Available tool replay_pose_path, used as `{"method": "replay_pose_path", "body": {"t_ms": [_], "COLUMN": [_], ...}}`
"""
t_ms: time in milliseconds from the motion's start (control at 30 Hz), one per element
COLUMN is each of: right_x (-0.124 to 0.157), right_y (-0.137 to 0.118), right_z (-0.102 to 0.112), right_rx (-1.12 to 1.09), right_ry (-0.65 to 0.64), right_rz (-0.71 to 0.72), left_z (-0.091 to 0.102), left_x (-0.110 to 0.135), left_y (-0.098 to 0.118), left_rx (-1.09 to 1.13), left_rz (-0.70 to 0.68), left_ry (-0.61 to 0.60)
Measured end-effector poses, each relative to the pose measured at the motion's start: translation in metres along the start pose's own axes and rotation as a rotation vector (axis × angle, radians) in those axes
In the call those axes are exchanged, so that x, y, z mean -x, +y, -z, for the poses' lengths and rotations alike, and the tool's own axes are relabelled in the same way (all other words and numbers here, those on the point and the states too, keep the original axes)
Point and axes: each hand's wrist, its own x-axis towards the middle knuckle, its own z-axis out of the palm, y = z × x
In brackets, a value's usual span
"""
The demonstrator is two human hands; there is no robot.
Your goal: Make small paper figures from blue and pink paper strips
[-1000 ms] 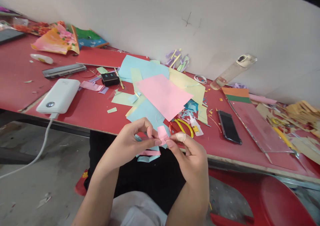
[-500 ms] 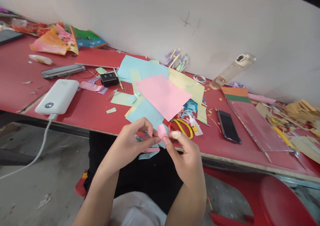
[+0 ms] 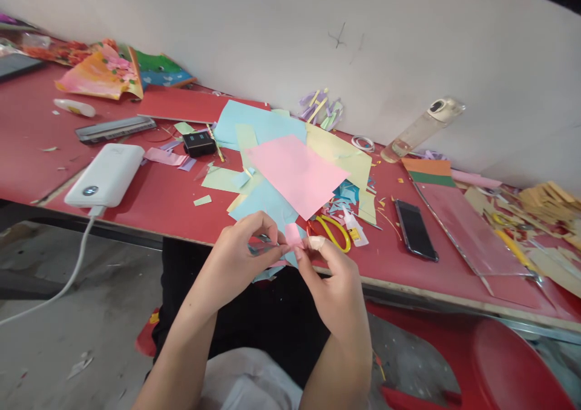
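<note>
Between my two hands is a small piece of pink paper (image 3: 293, 234), pinched at its lower edge over the table's front edge. My left hand (image 3: 252, 247) is closed on it from the left with thumb and forefinger. From the right, thumb and forefinger of my right hand (image 3: 329, 271) grip the same piece; a light bandage or tape wraps one finger. Strips of blue and pink paper (image 3: 270, 272) show below my left fingers, partly hidden. Just beyond my hands lie a large pink sheet (image 3: 297, 171), a blue sheet (image 3: 263, 201) and yellow-handled scissors (image 3: 334, 233).
A small glue bottle (image 3: 355, 228) and a phone (image 3: 415, 228) lie right of the scissors. A clear water bottle (image 3: 420, 132) leans at the wall. To the left are a white power bank (image 3: 106, 174) with a cable, a black box (image 3: 198, 144) and a stapler-like grey bar (image 3: 115, 129).
My hands have shifted very slightly upward with the pink piece still pinched between them. The strips under my left hand show less than before. Items on the table have stayed put.
</note>
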Motion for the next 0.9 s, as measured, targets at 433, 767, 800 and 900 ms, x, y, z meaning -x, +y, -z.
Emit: {"method": "replay_pose_path", "body": {"t_ms": [433, 767, 800, 900], "right_x": [-0.002, -0.003, -0.003, -0.004], "right_y": [0.001, -0.001, -0.001, 0.001], "right_z": [0.002, -0.005, -0.006, -0.006], "right_rx": [0.003, -0.081, -0.082, -0.051], "right_ry": [0.032, 0.086, 0.08, 0.061], "right_rz": [0.003, -0.112, -0.114, -0.105], "left_z": [0.003, 0.002, 0.002, 0.002], "left_x": [0.0, -0.002, -0.003, -0.003], "left_y": [0.004, 0.002, 0.001, 0.001], "left_rx": [-0.018, 0.062, 0.06, 0.029], "left_rz": [0.001, 0.067, 0.067, 0.07], "left_ry": [-0.039, -0.045, -0.047, -0.052]}}
